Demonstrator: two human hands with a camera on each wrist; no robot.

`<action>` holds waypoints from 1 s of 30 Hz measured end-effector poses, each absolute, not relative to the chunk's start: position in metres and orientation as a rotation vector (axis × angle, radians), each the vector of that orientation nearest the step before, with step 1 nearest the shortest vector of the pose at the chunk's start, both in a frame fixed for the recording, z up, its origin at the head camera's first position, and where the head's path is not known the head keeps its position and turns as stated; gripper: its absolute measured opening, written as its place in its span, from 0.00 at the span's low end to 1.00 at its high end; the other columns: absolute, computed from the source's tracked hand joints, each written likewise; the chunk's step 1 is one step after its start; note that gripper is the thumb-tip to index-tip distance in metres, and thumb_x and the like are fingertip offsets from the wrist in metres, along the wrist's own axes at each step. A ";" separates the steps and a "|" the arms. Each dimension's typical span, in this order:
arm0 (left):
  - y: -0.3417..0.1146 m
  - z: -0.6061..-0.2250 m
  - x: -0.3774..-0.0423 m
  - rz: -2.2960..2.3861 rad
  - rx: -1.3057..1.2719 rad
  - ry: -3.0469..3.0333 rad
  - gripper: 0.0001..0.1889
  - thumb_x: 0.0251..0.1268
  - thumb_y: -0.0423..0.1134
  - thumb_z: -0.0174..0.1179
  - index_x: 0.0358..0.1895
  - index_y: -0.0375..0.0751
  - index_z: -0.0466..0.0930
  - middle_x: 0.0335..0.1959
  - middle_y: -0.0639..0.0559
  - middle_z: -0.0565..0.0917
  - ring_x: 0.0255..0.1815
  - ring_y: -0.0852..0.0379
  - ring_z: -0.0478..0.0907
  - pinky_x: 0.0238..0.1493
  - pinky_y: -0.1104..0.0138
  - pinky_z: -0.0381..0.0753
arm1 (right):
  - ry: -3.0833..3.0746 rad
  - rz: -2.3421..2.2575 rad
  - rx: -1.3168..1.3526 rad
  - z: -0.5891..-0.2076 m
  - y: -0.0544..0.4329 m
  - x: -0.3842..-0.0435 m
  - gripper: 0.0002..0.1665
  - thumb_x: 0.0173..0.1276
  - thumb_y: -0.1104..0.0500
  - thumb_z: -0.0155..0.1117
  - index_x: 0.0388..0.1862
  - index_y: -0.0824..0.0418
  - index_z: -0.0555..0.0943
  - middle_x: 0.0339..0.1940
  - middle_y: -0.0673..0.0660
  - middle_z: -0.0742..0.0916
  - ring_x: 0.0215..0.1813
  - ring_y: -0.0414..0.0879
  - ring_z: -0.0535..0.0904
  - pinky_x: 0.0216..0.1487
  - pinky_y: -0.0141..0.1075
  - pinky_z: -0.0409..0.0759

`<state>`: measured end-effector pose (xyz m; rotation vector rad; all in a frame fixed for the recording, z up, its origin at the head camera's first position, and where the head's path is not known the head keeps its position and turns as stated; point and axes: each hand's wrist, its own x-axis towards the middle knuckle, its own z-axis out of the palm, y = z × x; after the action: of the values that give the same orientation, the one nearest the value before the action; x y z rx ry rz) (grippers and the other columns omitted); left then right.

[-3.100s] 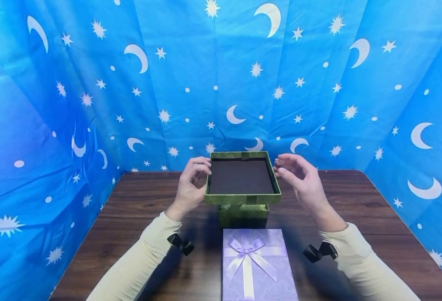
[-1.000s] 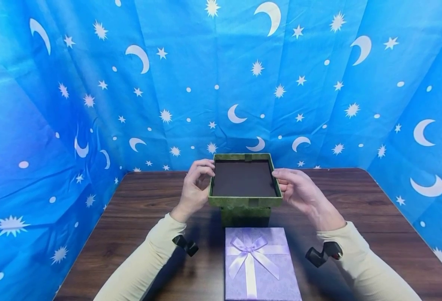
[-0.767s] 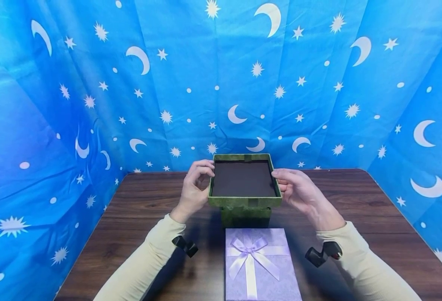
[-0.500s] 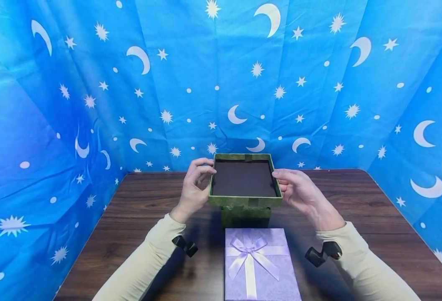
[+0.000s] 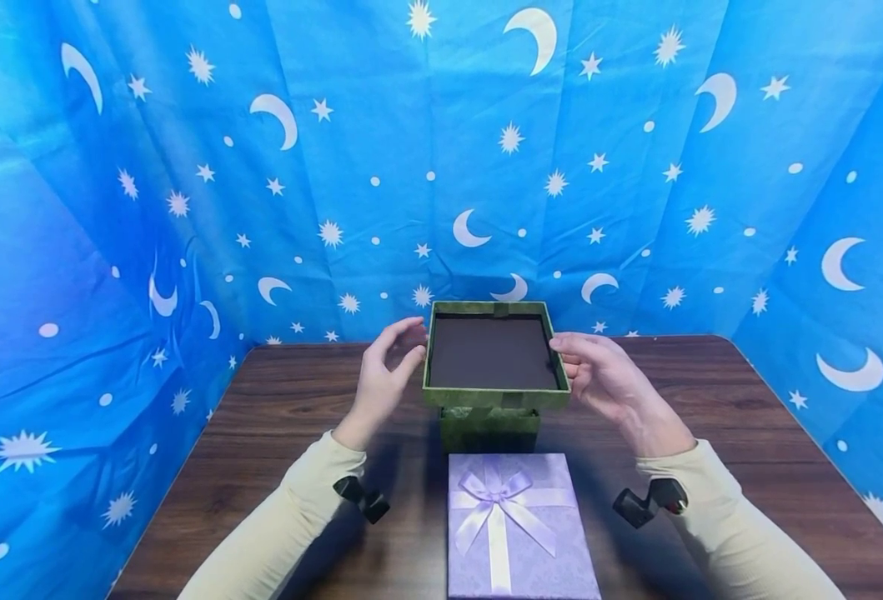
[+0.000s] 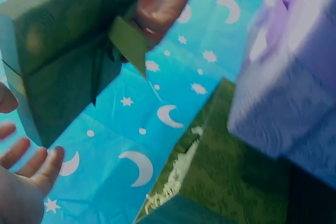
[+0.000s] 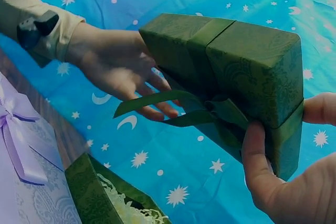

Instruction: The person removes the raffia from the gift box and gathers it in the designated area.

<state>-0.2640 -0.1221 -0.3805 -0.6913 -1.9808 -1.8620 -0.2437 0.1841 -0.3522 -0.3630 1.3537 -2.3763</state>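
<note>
A green gift box lid is held upside down above the table, its dark inner face toward the head camera. Its green ribbon bow hangs underneath, visible in the wrist views. My right hand grips the lid's right side between thumb and fingers. At the left side, my left hand has its fingers loosely spread; in the left wrist view a gap shows between them and the lid. Below the lid stands the green box base, with pale shredded paper inside.
A lavender gift box with a satin bow stands in front of the green base, nearer the person. Both sit on a dark wooden table. A blue cloth with moons and stars surrounds the back and sides.
My left hand's fingers have come off the lid's left edge. The lid has shifted slightly right and up, still in my right hand, which took hold of it after the earliest frame.
</note>
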 end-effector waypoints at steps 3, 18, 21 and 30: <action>-0.121 -0.374 -0.259 -2.096 -0.580 -2.022 0.22 0.69 0.29 0.55 0.64 0.27 0.69 0.57 0.31 0.76 0.49 0.57 0.79 0.45 0.69 0.83 | 1.357 -2.380 -0.362 -0.352 0.185 -0.243 0.12 0.76 0.66 0.48 0.50 0.65 0.78 0.37 0.57 0.89 0.36 0.45 0.87 0.38 0.38 0.87; -0.120 -0.354 -0.248 -2.720 -0.387 -1.996 0.28 0.68 0.34 0.54 0.68 0.25 0.60 0.58 0.39 0.70 0.44 0.57 0.78 0.45 0.67 0.83 | 1.397 -2.369 -0.367 -0.352 0.186 -0.243 0.13 0.75 0.65 0.50 0.55 0.67 0.73 0.39 0.57 0.88 0.38 0.46 0.87 0.40 0.37 0.87; -0.121 -0.353 -0.248 -2.713 -0.378 -2.006 0.29 0.68 0.34 0.54 0.69 0.26 0.59 0.59 0.38 0.69 0.45 0.57 0.78 0.45 0.68 0.83 | 1.400 -2.369 -0.359 -0.352 0.185 -0.243 0.12 0.75 0.65 0.50 0.54 0.67 0.73 0.40 0.57 0.88 0.39 0.46 0.87 0.40 0.37 0.87; -0.131 -0.349 -0.251 -2.634 -0.384 -2.092 0.30 0.67 0.35 0.55 0.69 0.27 0.60 0.61 0.37 0.69 0.47 0.55 0.78 0.47 0.66 0.84 | 1.477 -2.329 -0.312 -0.350 0.175 -0.248 0.14 0.73 0.65 0.53 0.55 0.68 0.70 0.39 0.56 0.88 0.39 0.46 0.87 0.41 0.41 0.87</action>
<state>-0.2515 -0.1305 -0.3491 -0.3838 -2.0916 -2.6339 -0.2485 0.1755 -0.3505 -0.3119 1.4774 -2.3293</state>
